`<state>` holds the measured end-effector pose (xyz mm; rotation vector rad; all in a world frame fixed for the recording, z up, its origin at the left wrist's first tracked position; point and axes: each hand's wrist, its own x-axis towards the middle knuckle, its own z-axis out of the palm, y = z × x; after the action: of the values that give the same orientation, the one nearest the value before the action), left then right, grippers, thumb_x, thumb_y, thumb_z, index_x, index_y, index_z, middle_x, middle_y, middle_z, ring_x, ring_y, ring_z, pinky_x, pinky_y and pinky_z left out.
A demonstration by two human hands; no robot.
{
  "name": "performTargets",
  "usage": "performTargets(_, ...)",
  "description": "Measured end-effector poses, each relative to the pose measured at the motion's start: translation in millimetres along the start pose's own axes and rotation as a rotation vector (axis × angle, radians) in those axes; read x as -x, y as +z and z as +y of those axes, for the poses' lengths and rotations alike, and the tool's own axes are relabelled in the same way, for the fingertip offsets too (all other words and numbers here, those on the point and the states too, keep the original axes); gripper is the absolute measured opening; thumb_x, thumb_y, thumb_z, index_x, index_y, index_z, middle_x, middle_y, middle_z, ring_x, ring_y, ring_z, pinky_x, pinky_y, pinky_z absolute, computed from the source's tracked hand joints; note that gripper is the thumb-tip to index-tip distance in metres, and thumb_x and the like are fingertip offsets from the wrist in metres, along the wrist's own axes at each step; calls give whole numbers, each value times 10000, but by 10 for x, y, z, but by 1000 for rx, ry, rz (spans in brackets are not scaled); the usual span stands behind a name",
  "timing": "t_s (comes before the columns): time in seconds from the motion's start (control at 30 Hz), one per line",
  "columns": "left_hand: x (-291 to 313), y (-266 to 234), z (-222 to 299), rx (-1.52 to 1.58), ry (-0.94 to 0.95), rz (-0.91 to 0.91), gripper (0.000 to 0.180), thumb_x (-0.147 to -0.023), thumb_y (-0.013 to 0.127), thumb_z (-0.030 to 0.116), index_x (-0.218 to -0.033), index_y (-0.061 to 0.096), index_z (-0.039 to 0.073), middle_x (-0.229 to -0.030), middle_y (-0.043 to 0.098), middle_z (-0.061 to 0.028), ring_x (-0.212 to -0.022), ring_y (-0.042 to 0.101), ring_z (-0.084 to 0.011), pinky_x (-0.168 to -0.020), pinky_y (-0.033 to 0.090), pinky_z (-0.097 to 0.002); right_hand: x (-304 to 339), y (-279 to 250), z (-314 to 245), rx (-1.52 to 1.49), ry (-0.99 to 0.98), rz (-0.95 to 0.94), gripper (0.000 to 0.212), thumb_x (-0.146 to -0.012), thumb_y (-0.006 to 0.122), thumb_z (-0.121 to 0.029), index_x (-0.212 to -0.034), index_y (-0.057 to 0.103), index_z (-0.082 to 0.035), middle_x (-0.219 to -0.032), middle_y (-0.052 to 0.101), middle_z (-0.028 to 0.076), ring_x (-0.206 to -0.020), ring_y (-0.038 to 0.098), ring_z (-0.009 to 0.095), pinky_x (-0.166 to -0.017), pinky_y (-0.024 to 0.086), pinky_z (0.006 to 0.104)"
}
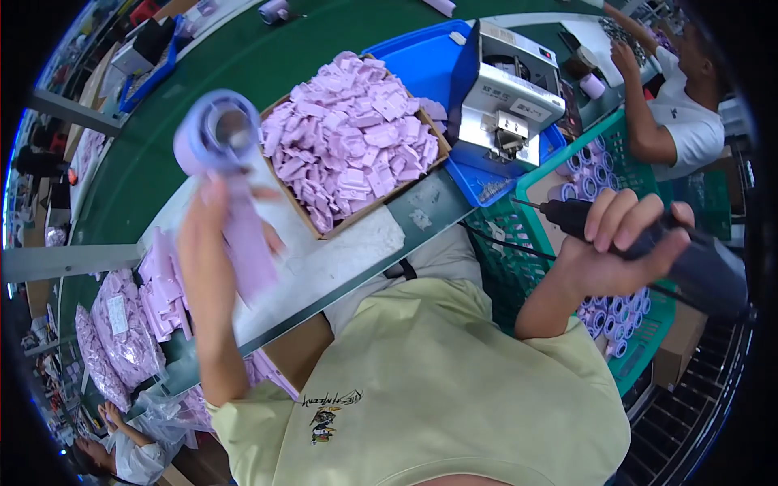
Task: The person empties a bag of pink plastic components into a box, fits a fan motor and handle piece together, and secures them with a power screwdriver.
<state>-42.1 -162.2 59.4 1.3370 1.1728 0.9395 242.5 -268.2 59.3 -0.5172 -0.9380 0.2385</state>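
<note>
My left hand (203, 235) is closed around a lilac plastic housing (193, 142) with a round, ring-shaped head and a long flat handle. It is held up over the white worktop, left of a cardboard box (385, 197) heaped with small lilac plastic parts (352, 130). Motion smears this hand and the housing. On the right, my right hand (620, 239) grips a black electric screwdriver (705, 271), its thin bit pointing left toward the bench. The screwdriver is above a green basket (531, 190), well apart from the housing.
A silver screw-feeding machine (515, 101) stands in a blue tray (413, 61) behind the bench edge. Round lilac housings (620, 324) fill part of the green basket. Bagged lilac parts (130, 324) and loose handle pieces (162, 283) lie left. A co-worker (681, 121) sits at far right.
</note>
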Motion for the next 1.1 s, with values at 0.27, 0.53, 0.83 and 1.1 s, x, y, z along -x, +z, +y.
performTargets(0.27,-2041,-1137,-827,-12,-22,237,508,-958,423,399,-1099,569,-67,-967,676,-156,-839,639,-198,-739,493,-296,-249,-190,458,447,-149,287,135,-950,494,-146,-1040,477,-48,-538,385,10,-405,363,93,-395,347,242)
performTargets(0.53,-1619,-1326,-1248,-717,96,500,637,-911,463,530,-1162,575,-44,-1163,594,-243,-1081,576,-323,-944,409,-372,-278,-64,349,224,-107,152,199,-911,574,-109,-1047,470,-8,-515,432,19,-389,393,91,-395,357,240)
performTargets(0.83,-38,-1397,-1146,-1520,142,299,406,-889,576,309,-1112,591,-30,-1139,578,-235,-993,573,-389,-886,447,-412,-290,-27,852,466,3,120,169,-871,628,-78,-987,530,-1,-527,480,7,-401,439,70,-398,345,208)
performTargets(1.1,29,-1253,-1193,-1342,115,318,268,-851,602,134,-1059,582,-33,-1106,573,-228,-982,563,-393,-862,451,-416,-97,37,666,426,170,50,142,-906,584,-105,-988,531,-2,-541,440,9,-410,409,79,-399,347,232)
